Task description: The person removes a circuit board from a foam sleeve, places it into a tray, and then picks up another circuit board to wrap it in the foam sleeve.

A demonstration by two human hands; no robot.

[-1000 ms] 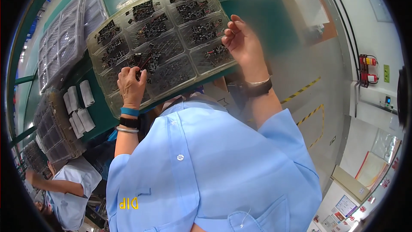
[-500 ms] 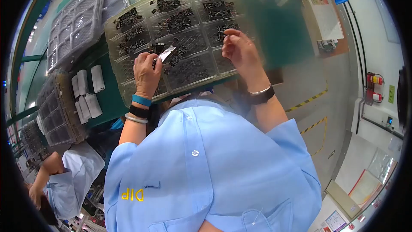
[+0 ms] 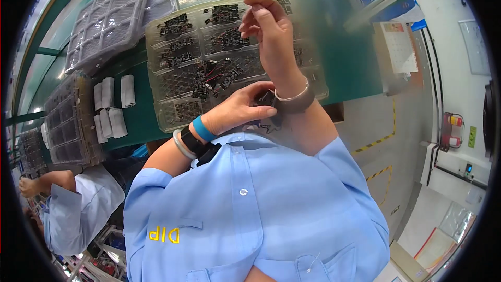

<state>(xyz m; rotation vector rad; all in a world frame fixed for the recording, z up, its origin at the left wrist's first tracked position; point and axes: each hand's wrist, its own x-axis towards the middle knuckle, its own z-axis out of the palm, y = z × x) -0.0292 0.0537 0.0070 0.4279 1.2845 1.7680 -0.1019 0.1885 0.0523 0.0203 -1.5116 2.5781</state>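
A clear divided plastic tray [image 3: 152, 81] lies on the green bench, its compartments holding small black circuit boards [image 3: 225, 14]. Red wires show among the boards in a middle compartment. My right hand [image 3: 272, 28] is raised over the tray's far part, fingers loosely bent and apart, with nothing visible in them. My left hand [image 3: 237, 108] reaches across the tray's near edge to my right wrist. Its thumb and fingers close around a dark thing [image 3: 267, 98] beside the right wristband [image 3: 296, 103]; whether this belongs to the band I cannot tell.
More clear divided trays [image 3: 107, 26] lean at the far left, and a stack of trays [image 3: 73, 122] stands nearer. Several white rolled bundles [image 3: 128, 91] rest on the green bench [image 3: 138, 130] between. A co-worker [image 3: 86, 206] is at lower left. A papered board [image 3: 399, 47] lies right.
My left hand has left the tray's near-left compartments and crossed to my right wrist. The right hand has moved farther away and left over the tray. The silvery strip beside my left hand no longer shows.
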